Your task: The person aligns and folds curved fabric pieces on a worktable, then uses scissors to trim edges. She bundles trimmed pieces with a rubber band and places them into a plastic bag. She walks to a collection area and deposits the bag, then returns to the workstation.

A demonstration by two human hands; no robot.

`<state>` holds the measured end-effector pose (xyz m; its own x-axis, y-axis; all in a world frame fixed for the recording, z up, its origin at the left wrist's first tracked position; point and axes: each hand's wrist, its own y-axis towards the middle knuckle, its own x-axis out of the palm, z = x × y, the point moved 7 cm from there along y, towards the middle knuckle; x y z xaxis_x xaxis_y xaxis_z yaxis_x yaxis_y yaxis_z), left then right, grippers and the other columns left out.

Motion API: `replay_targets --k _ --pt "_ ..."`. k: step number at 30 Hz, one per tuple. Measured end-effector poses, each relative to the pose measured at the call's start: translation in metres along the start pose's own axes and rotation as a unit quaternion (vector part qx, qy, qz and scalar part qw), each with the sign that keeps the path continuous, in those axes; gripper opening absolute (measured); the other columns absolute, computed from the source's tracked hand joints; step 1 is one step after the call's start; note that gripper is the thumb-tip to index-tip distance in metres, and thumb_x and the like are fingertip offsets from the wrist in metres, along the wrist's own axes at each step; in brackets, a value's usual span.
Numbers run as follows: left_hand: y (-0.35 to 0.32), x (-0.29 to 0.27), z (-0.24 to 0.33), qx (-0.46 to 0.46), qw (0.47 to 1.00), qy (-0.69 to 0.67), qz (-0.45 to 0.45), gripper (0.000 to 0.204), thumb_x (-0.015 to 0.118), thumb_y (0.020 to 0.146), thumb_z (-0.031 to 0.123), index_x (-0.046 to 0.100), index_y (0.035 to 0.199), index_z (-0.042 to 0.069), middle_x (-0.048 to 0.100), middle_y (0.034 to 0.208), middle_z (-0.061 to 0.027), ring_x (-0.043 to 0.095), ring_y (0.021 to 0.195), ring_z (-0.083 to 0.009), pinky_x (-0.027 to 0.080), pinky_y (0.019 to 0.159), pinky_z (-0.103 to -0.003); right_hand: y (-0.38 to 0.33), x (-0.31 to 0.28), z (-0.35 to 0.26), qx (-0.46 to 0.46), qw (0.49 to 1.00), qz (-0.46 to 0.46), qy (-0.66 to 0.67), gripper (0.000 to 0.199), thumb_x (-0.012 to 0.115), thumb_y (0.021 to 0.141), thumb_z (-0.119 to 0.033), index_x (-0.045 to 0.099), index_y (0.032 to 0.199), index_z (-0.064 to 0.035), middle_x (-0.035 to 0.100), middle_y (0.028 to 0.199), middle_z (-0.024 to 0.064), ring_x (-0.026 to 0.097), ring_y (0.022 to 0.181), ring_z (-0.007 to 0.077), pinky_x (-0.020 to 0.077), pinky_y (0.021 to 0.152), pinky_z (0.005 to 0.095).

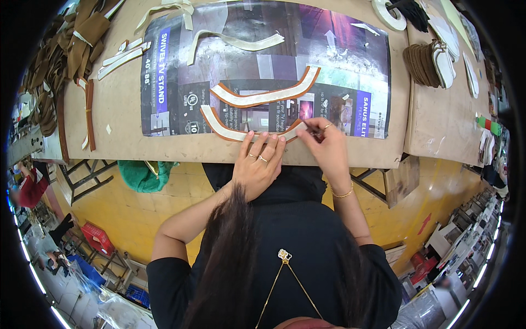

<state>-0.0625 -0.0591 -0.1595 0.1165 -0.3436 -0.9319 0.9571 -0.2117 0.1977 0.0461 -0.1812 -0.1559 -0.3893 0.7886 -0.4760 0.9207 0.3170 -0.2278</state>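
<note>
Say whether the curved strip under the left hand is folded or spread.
Spread: the strip forms a wide curve, pale face up; the right hand is at one end.

Blk short-slv top (312,236), gold chain (298,282) w/ flower-like pendant (284,255). R hand (330,149): gold bracelet (344,194) at wrist, 1 ring (329,126). L hand (258,171): 2 rings (263,159).
</note>
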Motion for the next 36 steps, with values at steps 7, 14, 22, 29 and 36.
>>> replay_targets --k 7,14,22,29,36 --pt "0.001 0.001 0.003 -0.009 1.000 -0.016 -0.009 0.063 0.069 0.076 0.018 0.050 0.135 0.006 0.049 0.128 -0.0116 0.040 0.128 -0.0306 0.029 0.110 -0.056 0.011 -0.010 0.005 0.023 0.997 -0.007 -0.069 0.024 0.072 0.086 -0.020 0.065 0.083 0.0036 0.054 0.057 0.0026 0.041 0.054 0.0070 0.0354 0.049 0.0272" --pt "0.002 0.001 0.004 -0.008 1.000 -0.009 -0.012 0.067 0.070 0.076 0.021 0.048 0.137 0.007 0.049 0.125 -0.0131 0.040 0.126 -0.0318 0.028 0.110 -0.058 0.014 -0.009 0.004 0.001 0.996 0.029 -0.081 0.028 0.076 0.082 -0.020 0.060 0.086 0.0021 0.057 0.064 0.0049 0.046 0.055 0.0107 0.0419 0.053 0.0285" --pt "0.012 -0.003 0.008 -0.040 0.999 -0.002 -0.021 0.067 0.074 0.073 0.024 0.050 0.135 0.012 0.050 0.118 -0.0116 0.044 0.119 -0.0306 0.026 0.109 -0.056 0.016 -0.013 -0.006 -0.014 0.980 0.048 -0.193 0.039 0.079 0.077 -0.025 0.056 0.100 -0.0027 0.060 0.086 0.0088 0.058 0.072 0.0205 0.0492 0.064 0.0337" --pt "0.037 -0.017 -0.016 -0.117 0.983 -0.137 0.037 0.044 0.074 0.079 0.023 0.059 0.119 0.012 0.052 0.105 -0.0076 0.047 0.101 -0.0277 0.034 0.090 -0.045 0.012 -0.036 0.007 -0.034 0.995 0.047 -0.077 0.039 0.074 0.084 -0.024 0.056 0.111 -0.0021 0.060 0.095 0.0130 0.062 0.078 0.0267 0.0505 0.067 0.0360" --pt "0.058 -0.005 -0.016 -0.146 0.972 -0.182 0.014 0.034 0.075 0.078 0.018 0.061 0.107 0.010 0.053 0.100 -0.0067 0.049 0.095 -0.0266 0.034 0.084 -0.041 -0.007 -0.038 0.004 -0.041 0.996 -0.009 -0.079 0.032 0.076 0.082 -0.017 0.060 0.103 0.0012 0.060 0.085 0.0088 0.058 0.073 0.0161 0.0492 0.066 0.0287"
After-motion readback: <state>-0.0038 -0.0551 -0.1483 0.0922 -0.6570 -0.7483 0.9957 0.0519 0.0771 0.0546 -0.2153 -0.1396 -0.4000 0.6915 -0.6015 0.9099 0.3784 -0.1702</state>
